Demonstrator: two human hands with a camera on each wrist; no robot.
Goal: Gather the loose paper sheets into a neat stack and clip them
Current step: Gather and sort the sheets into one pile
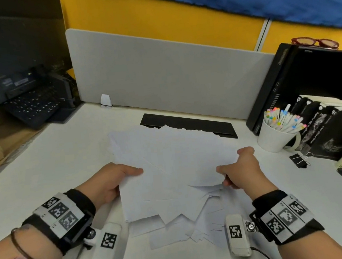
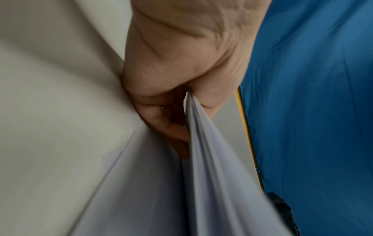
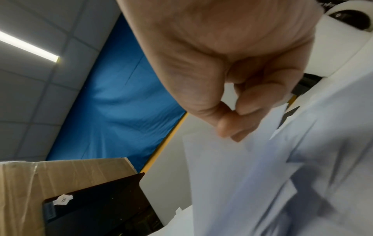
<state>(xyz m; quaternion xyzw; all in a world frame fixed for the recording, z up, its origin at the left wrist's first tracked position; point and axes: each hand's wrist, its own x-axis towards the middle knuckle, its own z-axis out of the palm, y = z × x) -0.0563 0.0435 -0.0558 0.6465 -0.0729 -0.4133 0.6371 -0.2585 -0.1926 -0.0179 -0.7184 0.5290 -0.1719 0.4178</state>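
Head view: both hands hold the paper sheets [image 1: 170, 167] at centre frame, just above the desk [image 1: 63, 153]. Left hand [image 1: 110, 184] grips the left edge w/ thumb on top, other fingers under; right hand [image 1: 242, 170] pinches the right edge the same way. Prob. held from both sides so the splayed pile can be squared up, since corners fan out in all directions and the lower edge is jagged. Binder clip [image 1: 300, 160] lies at right of frame, apart from the sheets, not yet touched. Around: cup of markers [image 1: 276, 133] and books [image 1: 332, 131] at right, black cable tray [image 1: 188, 125] partly under the far sheet edges, grey divider [image 1: 159, 71] behind, keyboard [image 1: 30, 106] upper left. Cup sits near the right hand, so it could be knocked on the reach for the clip.

Left wrist view: left hand [image 2: 177, 68] at top centre, fingers [image 2: 171, 127] curled under the sheets [image 2: 212, 175], thumb side pressing from the other face; a firm hold on several layers. Some sheets hang separate at lower left, i.e. not aligned.

Right wrist view: right hand [image 3: 232, 63] upper centre, fingertips [image 3: 232, 129] closed on a sheet corner [image 3: 242, 167]. Blurred, so can't tell how many sheets it holds. Cardboard box [image 3: 60, 183] lower left.
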